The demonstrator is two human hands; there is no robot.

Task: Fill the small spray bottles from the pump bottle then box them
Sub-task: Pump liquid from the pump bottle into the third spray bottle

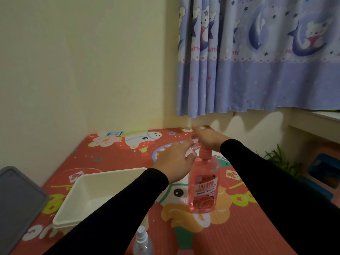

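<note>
Presently we find the pump bottle (202,184) standing upright on the red patterned mat (239,227), near the middle, with bare mat open to its right and toward us. Our right hand (209,138) lies flat over the pump head, fingers extended rather than clenched. Our left hand (174,161) is cupped just left of the pump, wrapped around a small clear bottle (193,150) held at the nozzle; only its rim shows, so we cannot tell how firm the hold is. A second small spray bottle (142,242) stands capped at the near edge of the view, between our forearms. The white box (73,203) sits open at the left, its right side hidden under our left sleeve. A grey lid (16,205) lies at the mat's left edge. The mat's far edge meets the wall beneath the curtain (257,61).
</note>
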